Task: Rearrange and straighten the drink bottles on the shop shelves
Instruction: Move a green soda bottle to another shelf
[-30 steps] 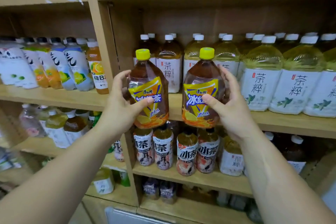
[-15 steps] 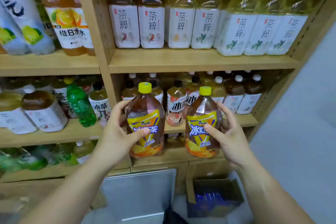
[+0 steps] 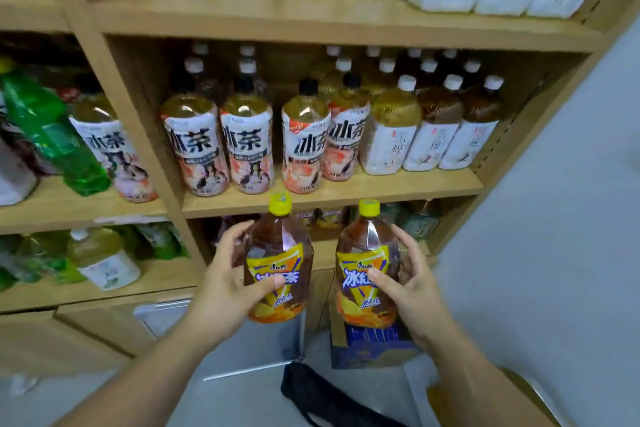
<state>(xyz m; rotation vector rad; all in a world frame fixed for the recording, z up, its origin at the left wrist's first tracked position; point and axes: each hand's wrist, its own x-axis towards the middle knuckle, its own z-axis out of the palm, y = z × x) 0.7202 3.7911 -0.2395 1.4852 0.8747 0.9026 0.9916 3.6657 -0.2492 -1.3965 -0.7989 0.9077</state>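
I hold two big iced-tea bottles with yellow caps and yellow-orange labels, both upright in front of the lowest shelf opening. My left hand (image 3: 225, 282) grips the left iced-tea bottle (image 3: 280, 253) round its body, thumb across the label. My right hand (image 3: 410, 282) grips the right iced-tea bottle (image 3: 365, 253) the same way. Both bottles hang in the air below the middle shelf board (image 3: 346, 192), which carries a front row of iced-tea bottles with black caps (image 3: 247, 146) and white-capped tea bottles (image 3: 429, 135).
A wooden upright (image 3: 149, 135) divides the shelving. Left of it lean a green bottle (image 3: 52, 135) and other drinks. A blue-filled cardboard box (image 3: 370, 347) and a black strap (image 3: 332, 399) lie on the floor below. A grey wall (image 3: 554, 218) closes the right side.
Both hands have carried the two bottles downward, from the upper tea shelf level to the lowest shelf opening. The camera has tilted down with them.
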